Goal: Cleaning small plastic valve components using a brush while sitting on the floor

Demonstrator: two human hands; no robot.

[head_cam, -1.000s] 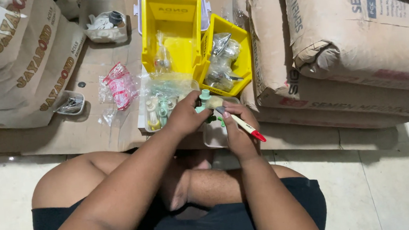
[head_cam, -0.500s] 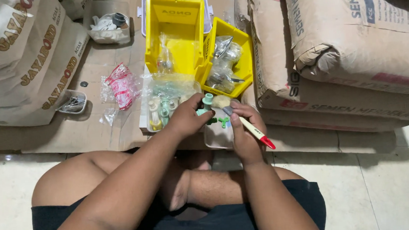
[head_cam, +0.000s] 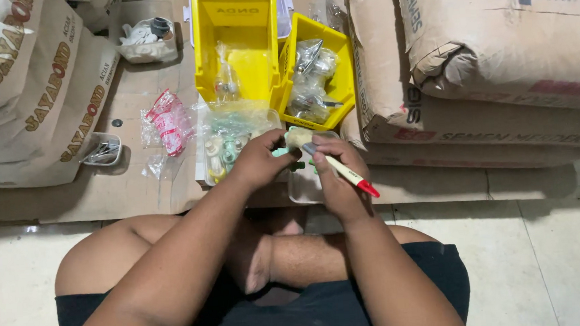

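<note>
Left hand closed around a small green plastic fitting, held just this side of the smaller yellow bin, over a clear tray. Right hand closed on a brush in a pen grip, bristles at the fitting, red handle end slanting back and rightward away from the bin. Both hands touching at the fitting; left nearer. Fitting largely hidden by fingers; long axis not discernible.

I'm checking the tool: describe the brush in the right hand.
The brush is small, with a pale cream handle ending in a red tip that points down and right, away from the body. The right hand grips it near the head, bristles against the green fitting held by the left hand. It lies tilted.
</note>
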